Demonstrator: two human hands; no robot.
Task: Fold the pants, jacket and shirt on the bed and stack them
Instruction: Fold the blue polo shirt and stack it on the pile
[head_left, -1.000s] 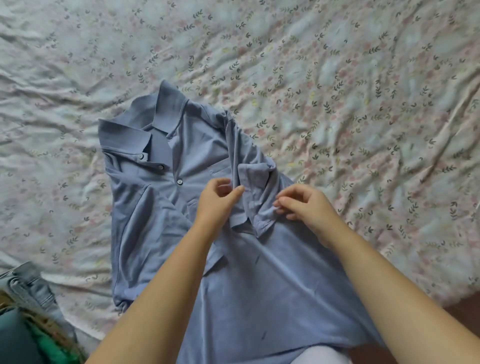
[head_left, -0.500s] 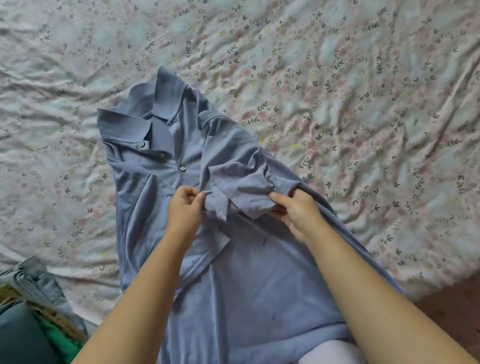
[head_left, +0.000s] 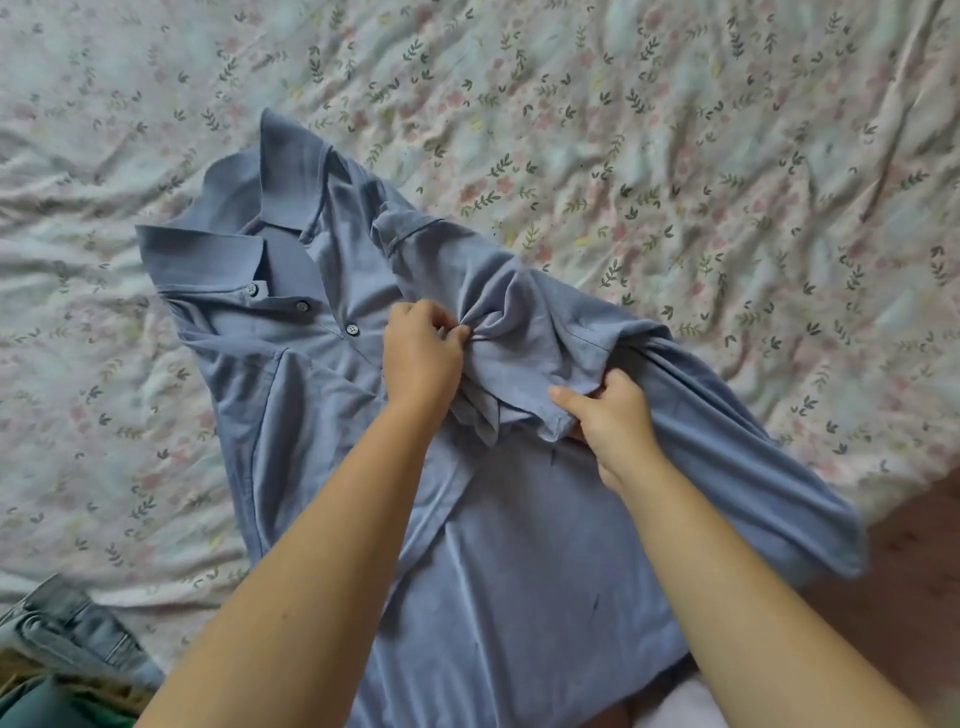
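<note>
The sleeve has bunched inward; left hand and right hand each grip it pinched; shirt lies lengthwise, collar far-left.

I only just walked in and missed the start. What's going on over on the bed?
A person is partway through folding a blue polo shirt that lies front-up on the floral bedsheet. One sleeve has been drawn in over the chest. The left hand pinches its bunched fabric near the buttons and the right hand grips its hem. A denim garment lies at the lower left edge.
</note>
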